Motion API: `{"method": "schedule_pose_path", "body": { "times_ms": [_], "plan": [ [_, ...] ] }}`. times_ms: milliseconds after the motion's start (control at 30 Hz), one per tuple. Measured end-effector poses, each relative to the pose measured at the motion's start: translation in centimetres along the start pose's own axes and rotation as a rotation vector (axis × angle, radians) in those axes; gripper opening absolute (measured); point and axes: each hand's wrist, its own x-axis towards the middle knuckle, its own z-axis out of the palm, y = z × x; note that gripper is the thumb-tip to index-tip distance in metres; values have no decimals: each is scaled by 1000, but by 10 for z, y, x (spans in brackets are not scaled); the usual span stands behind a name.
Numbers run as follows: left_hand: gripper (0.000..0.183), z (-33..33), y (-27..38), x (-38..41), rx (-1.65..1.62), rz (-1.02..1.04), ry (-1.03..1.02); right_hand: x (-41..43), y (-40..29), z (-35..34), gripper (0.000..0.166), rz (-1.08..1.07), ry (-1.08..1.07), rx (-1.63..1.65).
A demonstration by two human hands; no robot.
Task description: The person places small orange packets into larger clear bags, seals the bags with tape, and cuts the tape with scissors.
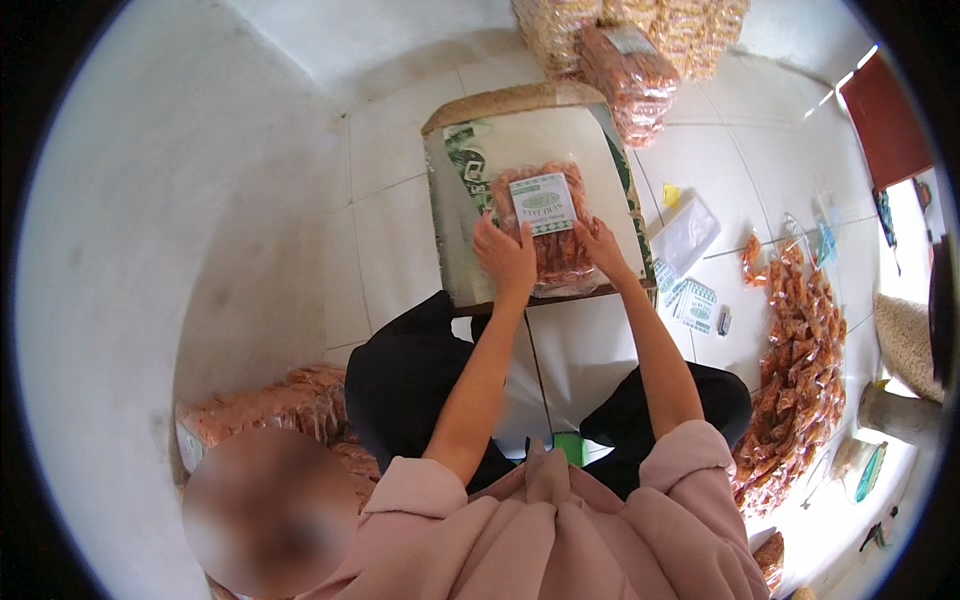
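A clear plastic pack of reddish-orange snacks (555,259) lies flat on a low cardboard-topped box (457,247) in front of me. A white and green printed label (541,201) sits at the pack's upper middle, its writing upside down from my side. My left hand (507,256) grips the pack's left side, with the thumb by the label's lower left corner. On the opposite side, my right hand (602,249) holds the right edge, fingertips near the label's lower right corner. The pack's side edges are partly hidden under my hands.
On the tiled floor to the right lie clear plastic bags (686,236), loose printed labels (697,306), a small stapler-like object (724,320) and a long heap of small snack packets (799,360). Larger packs stand stacked at the back (630,82) and lower left (262,401).
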Motion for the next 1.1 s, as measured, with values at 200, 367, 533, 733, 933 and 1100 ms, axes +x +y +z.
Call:
{"method": "schedule_pose_path", "body": {
  "times_ms": [200, 367, 533, 733, 933, 1100],
  "plan": [
    [72, -3, -55, 10, -440, -543, -677, -46, -47, -22, 38, 442, -284, 354],
    [71, -39, 9, 7, -924, -579, -718, -73, -85, -73, 36, 424, -208, 806],
    [60, -93, 116, 10, -1229, -603, -832, -97, -152, -158, 35, 225, -162, 817],
    [47, -89, 168, 40, -1191, -389, -1173, -97, -173, -230, 43, 153, -253, 727],
    [50, -5, 155, 33, -1015, -349, -1077, -71, -95, -208, 95, 112, 32, 602],
    [67, 81, 181, 68, -952, -256, -820, 33, -66, -234, 83, 64, 108, 581]
  ]
}}
